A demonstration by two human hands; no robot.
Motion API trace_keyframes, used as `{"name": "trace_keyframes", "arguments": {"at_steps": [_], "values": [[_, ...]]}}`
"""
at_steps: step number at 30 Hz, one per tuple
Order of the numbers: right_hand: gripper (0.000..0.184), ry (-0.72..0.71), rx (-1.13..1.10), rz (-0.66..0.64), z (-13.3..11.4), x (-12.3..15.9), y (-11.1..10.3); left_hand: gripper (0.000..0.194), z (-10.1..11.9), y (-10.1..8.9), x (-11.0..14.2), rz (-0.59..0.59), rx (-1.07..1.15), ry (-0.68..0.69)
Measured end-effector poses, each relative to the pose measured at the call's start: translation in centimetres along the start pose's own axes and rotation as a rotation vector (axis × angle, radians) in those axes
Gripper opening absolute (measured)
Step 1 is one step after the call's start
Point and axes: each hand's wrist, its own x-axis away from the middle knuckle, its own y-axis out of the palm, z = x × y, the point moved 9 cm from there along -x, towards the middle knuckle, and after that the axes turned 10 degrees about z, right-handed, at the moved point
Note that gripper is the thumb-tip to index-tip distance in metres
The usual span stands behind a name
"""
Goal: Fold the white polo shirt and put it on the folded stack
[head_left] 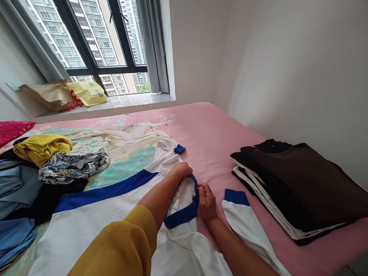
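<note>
A white long-sleeved shirt (93,233) with blue trim lies spread on the bed, its hem to the left and its neck to the right. My left hand (182,169) is closed on the far side of the blue collar, its fingertips mostly hidden from view. On the collar's right edge, my right hand (207,199) pinches the fabric between thumb and fingers. The collar stands partly raised between both hands, with its white inside showing. One sleeve with a blue cuff (180,149) points away from me; the other sleeve (250,220) lies to the right of my right forearm.
A stack of folded clothes (294,182), dark brown on top, sits at the bed's right side. Rumpled garments, including a yellow one (44,147) and a patterned one (73,166), are heaped at left. Paper bags (48,96) stand on the windowsill (134,100).
</note>
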Motion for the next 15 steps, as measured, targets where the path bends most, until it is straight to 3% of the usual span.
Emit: {"name": "trace_keyframes", "arguments": {"at_steps": [4, 7, 11, 15], "values": [[0.027, 0.031, -0.025, 0.035, -0.4, -0.2, -0.8, 0.049, 0.5, 0.5, 0.6, -0.138, 0.374, -0.106], [0.025, 0.06, -0.034, 0.032, -0.3, -0.3, -0.8, 0.063, -0.5, 0.1, 3.1, -0.14, 0.589, -0.179], [0.032, 0.101, -0.012, 0.018, 0.4, -0.4, -0.4, 0.067, -3.2, -0.5, 9.0, -0.045, 0.68, -0.254], [0.029, 0.122, -0.015, 0.004, 0.4, -0.4, -0.4, 0.053, -6.2, -0.1, 15.6, -0.014, 0.7, -0.438]]}}
